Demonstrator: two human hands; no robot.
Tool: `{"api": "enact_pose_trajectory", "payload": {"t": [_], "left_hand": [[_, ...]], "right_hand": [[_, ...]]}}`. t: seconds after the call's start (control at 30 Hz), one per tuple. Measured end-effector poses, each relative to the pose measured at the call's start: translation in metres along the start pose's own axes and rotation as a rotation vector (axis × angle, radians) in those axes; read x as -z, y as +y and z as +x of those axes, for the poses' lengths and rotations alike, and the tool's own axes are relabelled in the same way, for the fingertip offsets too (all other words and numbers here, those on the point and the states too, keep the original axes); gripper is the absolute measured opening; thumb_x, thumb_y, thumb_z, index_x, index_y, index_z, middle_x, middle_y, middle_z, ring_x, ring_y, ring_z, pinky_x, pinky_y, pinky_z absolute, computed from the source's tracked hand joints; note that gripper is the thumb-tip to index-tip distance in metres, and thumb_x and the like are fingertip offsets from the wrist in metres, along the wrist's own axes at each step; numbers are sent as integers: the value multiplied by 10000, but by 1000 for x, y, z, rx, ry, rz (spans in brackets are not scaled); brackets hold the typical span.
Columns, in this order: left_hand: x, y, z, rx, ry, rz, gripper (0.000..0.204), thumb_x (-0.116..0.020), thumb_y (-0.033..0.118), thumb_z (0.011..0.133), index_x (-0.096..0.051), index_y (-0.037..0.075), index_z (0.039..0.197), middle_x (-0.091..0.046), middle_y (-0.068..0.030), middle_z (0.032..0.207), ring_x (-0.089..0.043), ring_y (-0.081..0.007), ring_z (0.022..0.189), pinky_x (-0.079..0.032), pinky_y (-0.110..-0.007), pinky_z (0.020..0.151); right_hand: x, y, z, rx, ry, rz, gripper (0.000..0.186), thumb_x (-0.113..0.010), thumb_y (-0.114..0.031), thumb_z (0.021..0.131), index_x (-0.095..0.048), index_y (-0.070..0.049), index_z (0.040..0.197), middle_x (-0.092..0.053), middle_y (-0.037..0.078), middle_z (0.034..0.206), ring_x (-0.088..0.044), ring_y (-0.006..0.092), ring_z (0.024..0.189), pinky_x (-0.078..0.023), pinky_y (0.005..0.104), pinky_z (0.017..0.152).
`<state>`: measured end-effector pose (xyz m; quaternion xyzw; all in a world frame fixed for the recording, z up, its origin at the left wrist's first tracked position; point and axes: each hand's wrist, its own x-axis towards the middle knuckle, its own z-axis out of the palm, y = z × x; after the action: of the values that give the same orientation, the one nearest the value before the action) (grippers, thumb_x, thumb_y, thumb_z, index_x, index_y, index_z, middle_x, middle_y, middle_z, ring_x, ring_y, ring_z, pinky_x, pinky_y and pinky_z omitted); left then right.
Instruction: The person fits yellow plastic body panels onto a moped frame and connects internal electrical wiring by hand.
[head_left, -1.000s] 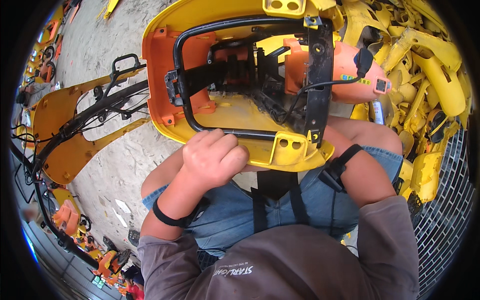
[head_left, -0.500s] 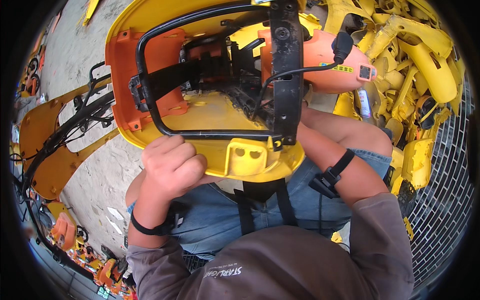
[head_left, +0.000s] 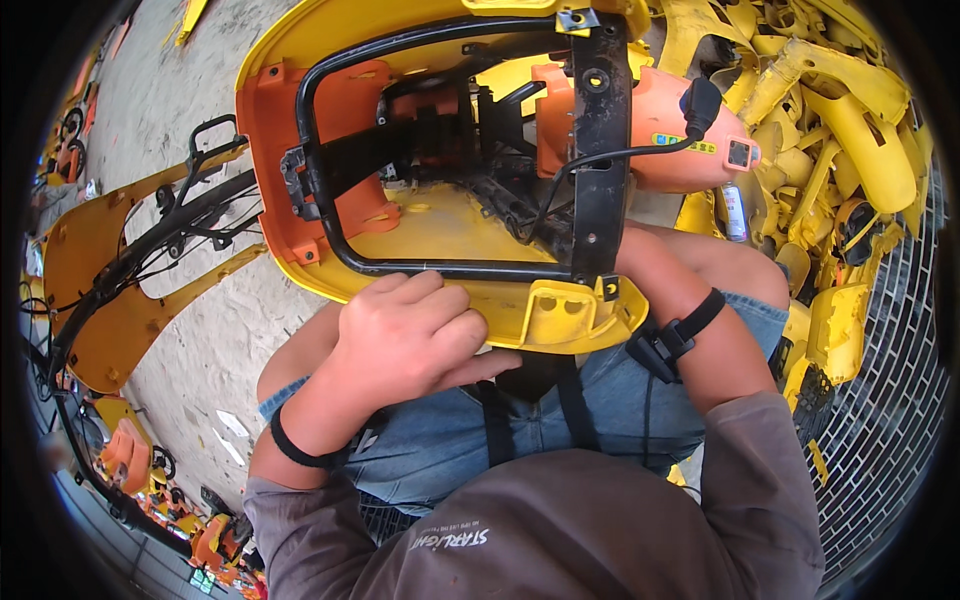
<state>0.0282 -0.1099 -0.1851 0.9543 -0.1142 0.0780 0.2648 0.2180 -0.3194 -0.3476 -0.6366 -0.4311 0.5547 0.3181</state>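
Observation:
In front of my knees lies a scooter body with a yellow plastic shell point(head_left: 440, 302), orange inner panels point(head_left: 345, 160) and a black metal tube frame point(head_left: 450, 268). My left hand point(head_left: 415, 335) is curled over the shell's near edge, thumb below and fingers on top, just under the tube. A flat black crossbar point(head_left: 602, 150) joins the tube at its right end. Behind it sits an orange rear cover point(head_left: 670, 165), and a black cable with a plug point(head_left: 703, 108) arches over that. My right forearm point(head_left: 668, 290) reaches under the crossbar's near end; the hand itself is hidden by the body.
At right lies a heap of yellow plastic panels point(head_left: 860, 150) with a spray can point(head_left: 735, 212) beside it. The scooter's long black frame tube point(head_left: 150, 240) and yellow-brown boards point(head_left: 90, 340) run off left over concrete. More orange parts point(head_left: 130, 455) lie at lower left.
The scooter body has shifted slightly to the right and tilted a little. My left hand has slid right along the shell's near edge, and its thumb now shows. My right hand stays hidden.

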Motion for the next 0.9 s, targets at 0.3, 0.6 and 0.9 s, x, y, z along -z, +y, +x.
{"api": "enact_pose_trajectory", "payload": {"t": [0.3,0.6,0.9], "left_hand": [[-3,-5,-4,23,-60,85,163,-638,191,662,-505,144,746,-470,5,712,-559,-170,662,-445,-298,549],[-9,-6,-11,12,-11,100,169,-645,195,675,-529,157,793,-476,18,719,-568,-167,674,-454,-300,550],[-7,-5,-4,36,55,128,219,-710,207,677,-530,132,777,-490,-8,719,-571,-196,656,-459,-325,534]], "right_hand": [[8,-12,8,-73,-48,-149,476,-609,-155,903,-561,-71,1369,-603,167,1289,-623,251,1140,-499,365,968],[54,-93,-36,-668,-168,-584,462,-647,-151,859,-628,-65,1312,-664,199,1196,-669,274,1072,-521,383,923],[87,-126,-77,-100,273,210,532,-652,-336,977,-546,55,1322,-625,115,1274,-591,192,1190,-467,336,1027]]}}
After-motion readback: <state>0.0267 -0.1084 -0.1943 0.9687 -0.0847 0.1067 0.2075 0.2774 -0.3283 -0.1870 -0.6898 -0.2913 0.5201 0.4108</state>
